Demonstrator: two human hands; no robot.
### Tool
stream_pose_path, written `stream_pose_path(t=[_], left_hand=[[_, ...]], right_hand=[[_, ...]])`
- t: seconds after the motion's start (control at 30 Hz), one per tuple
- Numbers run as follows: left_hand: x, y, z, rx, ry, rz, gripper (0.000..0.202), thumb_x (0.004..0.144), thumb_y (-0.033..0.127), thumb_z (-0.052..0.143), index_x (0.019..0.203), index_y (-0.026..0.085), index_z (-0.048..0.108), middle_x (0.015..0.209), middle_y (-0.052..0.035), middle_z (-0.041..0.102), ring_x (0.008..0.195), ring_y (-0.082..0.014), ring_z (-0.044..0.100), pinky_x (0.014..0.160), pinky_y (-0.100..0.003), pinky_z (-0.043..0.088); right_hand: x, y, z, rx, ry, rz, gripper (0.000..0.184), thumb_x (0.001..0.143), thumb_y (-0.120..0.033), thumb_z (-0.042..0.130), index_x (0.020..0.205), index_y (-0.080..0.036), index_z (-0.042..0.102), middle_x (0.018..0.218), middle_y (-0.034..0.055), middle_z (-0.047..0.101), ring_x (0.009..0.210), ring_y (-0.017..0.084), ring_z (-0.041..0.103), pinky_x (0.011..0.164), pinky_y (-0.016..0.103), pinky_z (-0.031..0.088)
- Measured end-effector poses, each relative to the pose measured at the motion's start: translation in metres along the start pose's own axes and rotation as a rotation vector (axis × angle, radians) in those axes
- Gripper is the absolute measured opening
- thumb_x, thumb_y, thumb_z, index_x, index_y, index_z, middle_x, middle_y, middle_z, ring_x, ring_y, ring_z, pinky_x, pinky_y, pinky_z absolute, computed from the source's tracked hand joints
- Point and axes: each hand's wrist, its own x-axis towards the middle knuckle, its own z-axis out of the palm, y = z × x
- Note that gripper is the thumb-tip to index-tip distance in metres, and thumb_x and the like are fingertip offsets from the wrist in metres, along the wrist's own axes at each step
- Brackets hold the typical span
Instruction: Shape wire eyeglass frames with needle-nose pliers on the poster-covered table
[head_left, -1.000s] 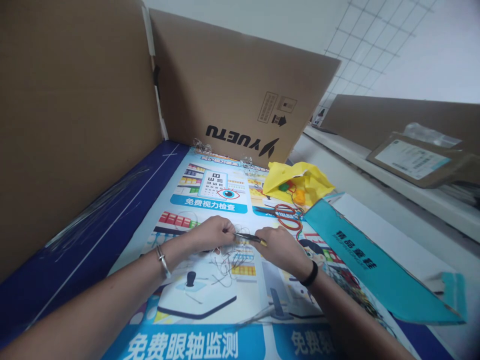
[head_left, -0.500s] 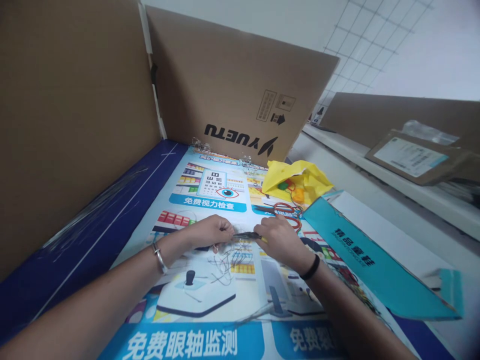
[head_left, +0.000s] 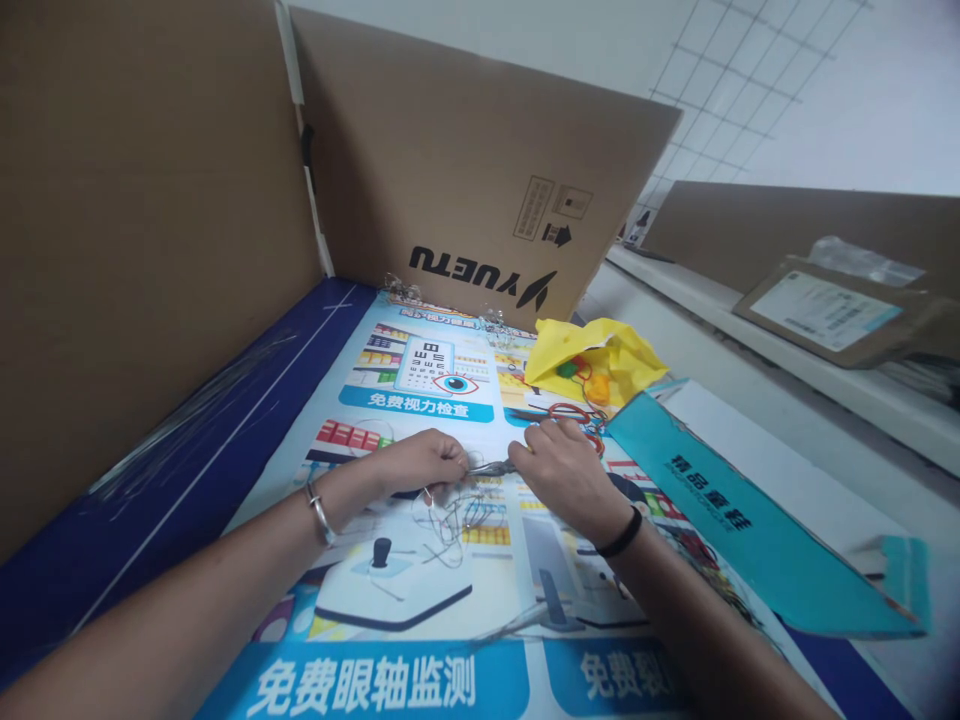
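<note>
My right hand [head_left: 559, 470] is closed around the handles of a pair of pliers [head_left: 491, 468], whose jaws point left. The jaw tips reach the fingertips of my left hand [head_left: 431, 462], which pinch thin wire. A loose tangle of fine wire [head_left: 454, 525] hangs and lies just below the left fingers, over the printed sheet. Exactly where the jaws meet the wire is too small to make out. Behind my right hand lie red-handled scissors [head_left: 566, 412], partly covered by the fingers.
A yellow bag [head_left: 600, 355] with coloured thread lies beyond my right hand. To the right stands a teal box [head_left: 750, 510]. Cardboard panels [head_left: 465, 170] wall the back and left. Loose wires [head_left: 202, 410] lie at left; small wire pieces [head_left: 491, 325] lie at the back.
My right hand has turned slightly and sits a little differently on the pliers, covering more of the scissors. My left hand has hardly moved.
</note>
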Motion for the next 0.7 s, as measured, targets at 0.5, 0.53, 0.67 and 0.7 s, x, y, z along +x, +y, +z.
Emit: stream_pose_path(t=[0.5, 0.53, 0.67, 0.7], left_hand=[[-0.002, 0.005, 0.002, 0.092, 0.091, 0.032, 0.010, 0.070, 0.024, 0.057, 0.068, 0.016, 0.052, 0.052, 0.0059, 0.048, 0.043, -0.0075, 0.045, 0.042, -0.019, 0.038], [-0.002, 0.005, 0.002, 0.108, 0.118, 0.037, 0.011, 0.069, 0.025, 0.059, 0.069, 0.016, 0.052, 0.055, 0.0053, 0.049, 0.045, -0.0075, 0.046, 0.043, -0.019, 0.038], [-0.001, 0.003, 0.002, 0.129, 0.275, 0.095, 0.033, 0.067, 0.025, 0.062, 0.098, 0.018, 0.053, 0.079, 0.0008, 0.057, 0.056, -0.0087, 0.052, 0.047, -0.019, 0.040], [-0.001, 0.003, 0.002, 0.141, 0.324, 0.120, 0.042, 0.067, 0.023, 0.063, 0.106, 0.019, 0.048, 0.085, -0.0002, 0.058, 0.058, -0.0089, 0.053, 0.049, -0.020, 0.040]], right_hand=[[0.000, 0.001, 0.016, 0.191, -0.139, 0.092, 0.009, 0.080, -0.018, 0.053, 0.076, -0.019, 0.061, 0.070, 0.0026, 0.058, 0.069, 0.015, 0.047, 0.069, 0.033, 0.020], [0.000, 0.001, 0.016, 0.200, -0.151, 0.109, 0.009, 0.080, -0.018, 0.053, 0.077, -0.019, 0.061, 0.071, 0.0027, 0.059, 0.071, 0.015, 0.049, 0.069, 0.032, 0.020], [0.000, 0.002, 0.014, 0.226, -0.175, 0.172, 0.011, 0.081, -0.020, 0.052, 0.080, -0.019, 0.063, 0.073, 0.0031, 0.062, 0.075, 0.016, 0.053, 0.072, 0.032, 0.021], [0.000, 0.002, 0.014, 0.235, -0.179, 0.187, 0.011, 0.081, -0.021, 0.053, 0.080, -0.019, 0.063, 0.074, 0.0031, 0.062, 0.075, 0.016, 0.053, 0.072, 0.032, 0.022]])
